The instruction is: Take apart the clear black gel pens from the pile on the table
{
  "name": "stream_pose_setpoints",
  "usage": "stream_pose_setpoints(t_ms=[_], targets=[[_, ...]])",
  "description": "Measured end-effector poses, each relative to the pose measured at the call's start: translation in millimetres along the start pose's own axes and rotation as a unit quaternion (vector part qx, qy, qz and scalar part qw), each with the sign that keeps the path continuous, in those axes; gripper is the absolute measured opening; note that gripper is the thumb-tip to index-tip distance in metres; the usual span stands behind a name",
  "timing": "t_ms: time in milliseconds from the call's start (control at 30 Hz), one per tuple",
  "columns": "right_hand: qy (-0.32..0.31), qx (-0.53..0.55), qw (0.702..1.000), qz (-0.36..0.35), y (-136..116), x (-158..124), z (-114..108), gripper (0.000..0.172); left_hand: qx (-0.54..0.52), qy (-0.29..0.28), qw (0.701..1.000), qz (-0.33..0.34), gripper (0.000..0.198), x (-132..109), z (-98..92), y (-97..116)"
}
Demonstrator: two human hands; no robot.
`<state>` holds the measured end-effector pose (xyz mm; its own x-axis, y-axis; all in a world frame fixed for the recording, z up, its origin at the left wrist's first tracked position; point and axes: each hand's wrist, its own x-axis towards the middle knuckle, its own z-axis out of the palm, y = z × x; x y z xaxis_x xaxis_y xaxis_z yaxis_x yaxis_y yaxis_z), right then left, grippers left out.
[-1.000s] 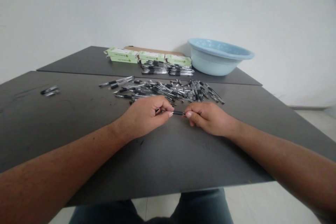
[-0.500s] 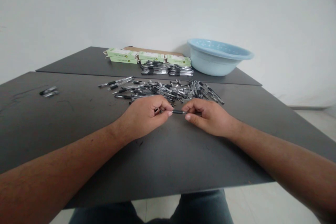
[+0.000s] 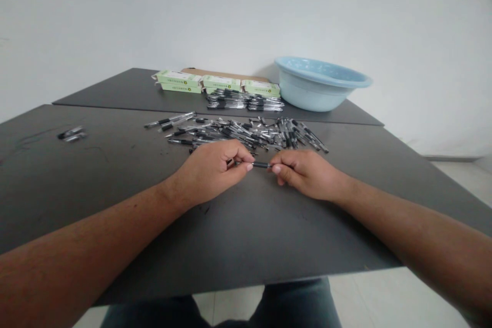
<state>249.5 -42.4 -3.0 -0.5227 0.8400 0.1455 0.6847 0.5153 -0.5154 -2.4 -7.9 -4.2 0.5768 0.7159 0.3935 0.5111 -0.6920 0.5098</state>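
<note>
Left hand (image 3: 215, 169) and right hand (image 3: 307, 174) pinch one pen (image 3: 261, 165) above the dark table (image 3: 249, 236).

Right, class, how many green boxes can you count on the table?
3, side by side along the far table: left green box, middle one, right one beside the blue basin. More may be hidden underneath.

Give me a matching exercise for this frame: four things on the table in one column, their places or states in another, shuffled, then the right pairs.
Things:
1. pen
2. basin
3. green boxes
4. loose pens

Places or states:
A. in a row at the table's far edge
B. held between left hand and right hand
C. scattered just beyond the hands
D. light blue, far right of the table

Pairs: 1-B, 2-D, 3-A, 4-C
</note>
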Motion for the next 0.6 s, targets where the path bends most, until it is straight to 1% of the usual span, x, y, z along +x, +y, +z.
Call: stream_pose_setpoints(t_ms=[100,167,233,300,333,467,533,600], targets=[[0.028,0.011,0.999,0.011,0.0,-0.3,0.1,0.015,0.003,0.002,1.0,-0.003,0.013,0.2,-0.2,0.1],[0.041,0.003,0.999,0.018,0.4,-0.5,0.3,0.016,0.002,0.001,1.0,-0.002,0.013,0.5,-0.3,-0.2],[0.022,-0.005,1.0,0.018,1.0,-0.6,0.7,0.015,0.001,0.0,1.0,0.002,0.013,0.6,-0.2,-0.5],[0.002,0.0,1.0,0.013,1.3,-0.7,1.1,0.021,0.002,0.002,1.0,0.002,0.013,0.6,0.0,-0.6],[0.001,0.005,1.0,0.011,1.2,-0.7,1.2,0.022,0.003,0.003,1.0,0.001,0.013,0.6,0.0,-0.6],[0.036,0.003,0.999,0.011,-0.1,-0.4,0.7,0.016,-0.001,0.003,1.0,-0.002,0.012,0.1,-0.3,0.0],[0.017,0.0,1.0,0.011,-0.6,0.0,0.3,0.015,-0.005,0.0,1.0,0.003,0.012,-0.1,-0.5,0.3],[-0.007,0.014,1.0,0.011,-0.6,0.2,0.3,0.021,-0.005,0.0,1.0,0.006,0.012,0.0,-0.8,0.5]])
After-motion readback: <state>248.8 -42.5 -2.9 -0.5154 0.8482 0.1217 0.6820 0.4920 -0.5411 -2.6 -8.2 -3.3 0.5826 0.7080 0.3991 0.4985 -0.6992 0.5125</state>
